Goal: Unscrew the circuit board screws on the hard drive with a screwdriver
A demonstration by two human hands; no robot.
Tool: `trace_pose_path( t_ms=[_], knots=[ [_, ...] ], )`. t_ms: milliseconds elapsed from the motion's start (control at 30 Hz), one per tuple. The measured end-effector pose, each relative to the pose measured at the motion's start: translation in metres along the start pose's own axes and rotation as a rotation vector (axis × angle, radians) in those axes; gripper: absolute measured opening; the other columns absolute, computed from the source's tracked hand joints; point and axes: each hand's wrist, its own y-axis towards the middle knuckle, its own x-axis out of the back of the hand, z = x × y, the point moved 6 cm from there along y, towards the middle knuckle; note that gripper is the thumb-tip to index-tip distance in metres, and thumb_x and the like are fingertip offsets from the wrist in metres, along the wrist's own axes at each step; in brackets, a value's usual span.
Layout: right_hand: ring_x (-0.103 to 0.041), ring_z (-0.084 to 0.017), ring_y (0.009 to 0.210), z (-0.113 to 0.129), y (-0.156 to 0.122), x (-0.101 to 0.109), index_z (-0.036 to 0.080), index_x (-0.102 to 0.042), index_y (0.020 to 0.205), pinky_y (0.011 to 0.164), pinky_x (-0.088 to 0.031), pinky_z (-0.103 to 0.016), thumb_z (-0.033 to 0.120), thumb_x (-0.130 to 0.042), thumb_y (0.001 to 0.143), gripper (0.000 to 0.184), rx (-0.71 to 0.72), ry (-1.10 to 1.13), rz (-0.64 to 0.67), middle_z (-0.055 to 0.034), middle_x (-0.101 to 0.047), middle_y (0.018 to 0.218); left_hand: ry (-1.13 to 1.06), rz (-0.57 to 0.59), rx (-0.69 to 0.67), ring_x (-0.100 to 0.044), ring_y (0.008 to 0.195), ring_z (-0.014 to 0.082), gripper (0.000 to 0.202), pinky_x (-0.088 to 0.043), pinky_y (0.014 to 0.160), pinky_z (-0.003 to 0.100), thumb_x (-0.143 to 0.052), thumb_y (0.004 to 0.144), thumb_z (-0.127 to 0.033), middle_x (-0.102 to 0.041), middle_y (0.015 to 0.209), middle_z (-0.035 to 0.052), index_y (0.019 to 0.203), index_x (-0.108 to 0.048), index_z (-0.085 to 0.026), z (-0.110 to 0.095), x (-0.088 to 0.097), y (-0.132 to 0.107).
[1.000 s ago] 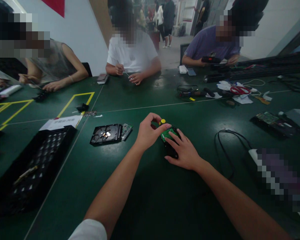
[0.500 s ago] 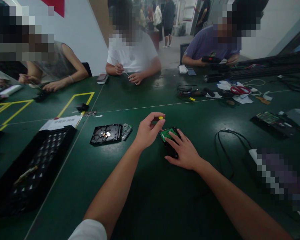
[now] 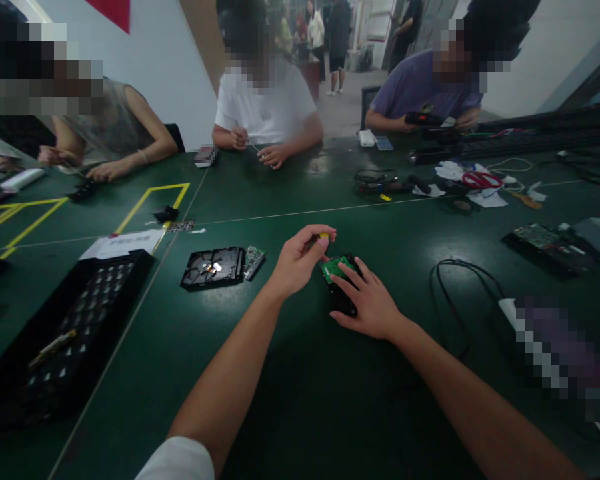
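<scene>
A black hard drive with a green circuit board lies on the table, partly covered by my right hand. That hand rests on it with the fingers spread. Above the drive's far left corner, my left hand is closed in a pinch around a small yellow-topped tool. Only the yellow top shows; my fingers hide the rest, so whether it touches the drive cannot be seen. To the left lies another black hard drive, with a loose green circuit board against its right side.
A long black tray stands at the left beside a paper sheet. Cables and another drive-like device lie to the right. Several people sit across the green table, with tangled wires and white gloves before them.
My left fingers have turned slightly around the yellow top, which is now more covered. My right hand stays in place on the hard drive.
</scene>
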Motion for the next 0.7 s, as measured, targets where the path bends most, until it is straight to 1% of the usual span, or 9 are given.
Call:
trace_pose_path(
  t_ms=[100,167,233,333,433,533,567,633,700],
  knots=[
    [-0.015,-0.049,0.162,0.0000,-0.0004,0.0000,0.026,-0.049,0.160,0.122,-0.031,-0.071,0.072,-0.058,0.093,0.082,-0.001,0.006,-0.003,-0.0106,-0.036,0.173,0.080,-0.060,-0.024,-0.065,0.092,0.0157,0.021,-0.058,0.066,0.022,-0.073,0.097,-0.040,-0.066,0.111,0.0069,0.107,-0.075,-0.022,-0.0026,0.0035,-0.0004],
    [-0.015,-0.049,0.162,-0.0002,-0.0004,0.0001,0.026,-0.049,0.160,0.122,-0.032,-0.070,0.073,-0.057,0.093,0.082,-0.004,0.010,-0.002,-0.0104,-0.036,0.172,0.128,-0.088,-0.047,-0.064,0.091,0.0157,0.020,-0.057,0.063,0.021,-0.074,0.096,-0.040,-0.065,0.109,0.0070,0.100,-0.076,-0.021,-0.0054,0.0059,-0.0007],
    [-0.014,-0.049,0.162,-0.0003,-0.0002,-0.0001,0.025,-0.049,0.160,0.122,-0.032,-0.070,0.074,-0.057,0.093,0.083,-0.004,0.008,0.007,-0.0107,-0.035,0.173,0.125,-0.087,-0.034,-0.064,0.087,0.0146,0.021,-0.057,0.063,0.021,-0.070,0.099,-0.041,-0.067,0.106,0.0067,0.104,-0.076,-0.021,-0.0055,0.0068,-0.0005],
    [-0.013,-0.050,0.161,-0.0005,0.0003,-0.0003,0.024,-0.049,0.160,0.122,-0.031,-0.070,0.074,-0.057,0.093,0.084,-0.007,0.002,0.021,-0.0112,-0.035,0.173,0.028,-0.060,0.016,-0.067,0.086,0.0152,0.026,-0.059,0.063,0.023,-0.064,0.103,-0.043,-0.071,0.105,0.0070,0.115,-0.073,-0.021,-0.0016,0.0056,0.0003],
    [-0.013,-0.050,0.162,-0.0005,0.0007,0.0003,0.025,-0.049,0.160,0.123,-0.031,-0.070,0.073,-0.058,0.093,0.083,-0.009,0.000,0.017,-0.0111,-0.035,0.173,-0.062,-0.053,0.027,-0.071,0.101,0.0203,0.030,-0.060,0.062,0.023,-0.059,0.105,-0.046,-0.074,0.113,0.0095,0.118,-0.071,-0.022,0.0016,0.0037,0.0011],
    [-0.013,-0.049,0.162,-0.0006,0.0007,0.0003,0.025,-0.049,0.160,0.123,-0.031,-0.070,0.073,-0.057,0.093,0.083,-0.008,0.000,0.021,-0.0109,-0.035,0.173,-0.080,-0.069,0.031,-0.070,0.113,0.0233,0.031,-0.062,0.065,0.025,-0.056,0.106,-0.048,-0.073,0.119,0.0105,0.116,-0.071,-0.022,0.0033,0.0031,0.0016],
    [-0.013,-0.049,0.162,-0.0006,0.0006,0.0002,0.026,-0.048,0.160,0.123,-0.031,-0.070,0.073,-0.057,0.093,0.083,-0.008,0.002,0.022,-0.0106,-0.034,0.173,-0.072,-0.075,0.035,-0.070,0.112,0.0230,0.031,-0.063,0.066,0.026,-0.057,0.106,-0.048,-0.073,0.119,0.0101,0.116,-0.071,-0.022,0.0036,0.0032,0.0016],
    [-0.013,-0.049,0.162,-0.0008,0.0002,0.0002,0.028,-0.046,0.161,0.122,-0.032,-0.071,0.074,-0.057,0.093,0.083,-0.007,0.009,0.017,-0.0095,-0.034,0.173,-0.023,-0.093,0.041,-0.069,0.103,0.0204,0.029,-0.064,0.067,0.026,-0.063,0.102,-0.047,-0.072,0.115,0.0086,0.115,-0.072,-0.023,0.0033,0.0045,0.0012],
    [-0.012,-0.049,0.162,-0.0008,-0.0001,0.0001,0.030,-0.044,0.162,0.121,-0.031,-0.072,0.074,-0.057,0.093,0.083,-0.008,0.014,0.011,-0.0089,-0.034,0.173,0.072,-0.124,0.022,-0.067,0.092,0.0172,0.027,-0.062,0.064,0.023,-0.071,0.097,-0.045,-0.069,0.112,0.0076,0.111,-0.075,-0.022,0.0009,0.0072,0.0005]
  ],
)
